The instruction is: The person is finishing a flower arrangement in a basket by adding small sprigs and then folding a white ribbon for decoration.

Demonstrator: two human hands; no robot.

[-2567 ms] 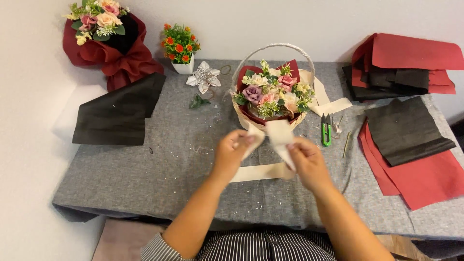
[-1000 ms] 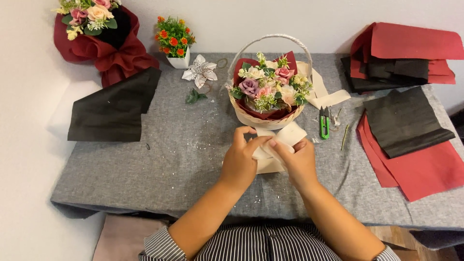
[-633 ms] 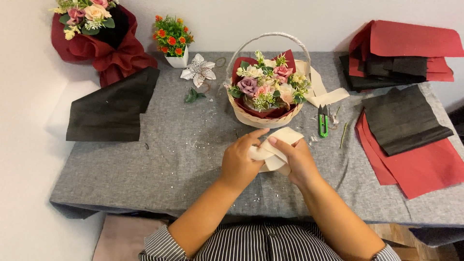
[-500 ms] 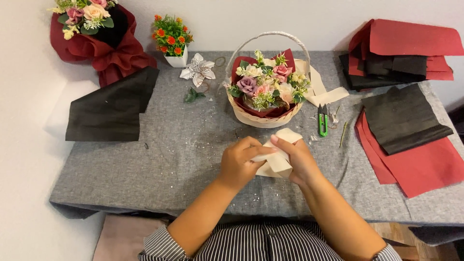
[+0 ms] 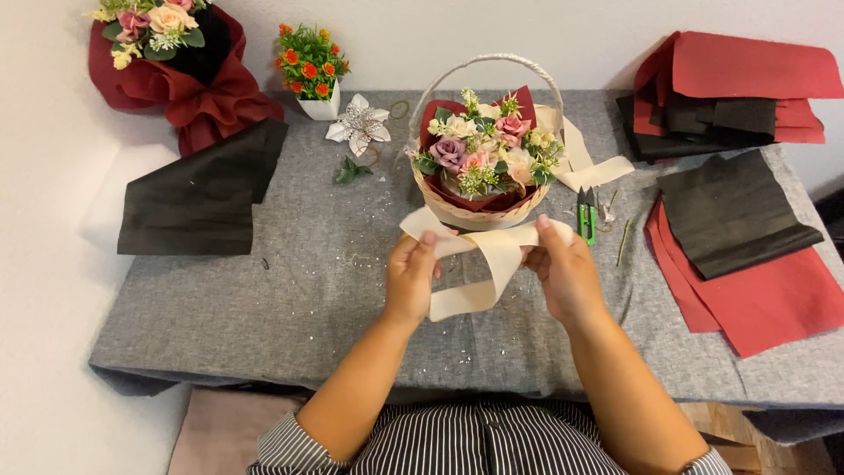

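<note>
Holding a cream ribbon (image 5: 479, 264) looped above the grey table (image 5: 264, 299), just in front of the woven flower basket (image 5: 482, 207). Left hand (image 5: 411, 280) closed on the left stretch, thumb and fingers pinching near the upper fold. Right hand (image 5: 567, 273) pinching the right end likewise, remaining fingers curled. Loose tail hanging between the 2 hands (curling down toward the table). Likely to slip and lose the loop if either pinch eases, since the ribbon looks smooth. Could also nudge the basket, sitting so near the knuckles. Green snips (image 5: 585, 218) lying just right of the basket, close enough to snag the far ribbon strip (image 5: 598, 171). Red and black paper sheets (image 5: 747, 255) well apart.
</note>
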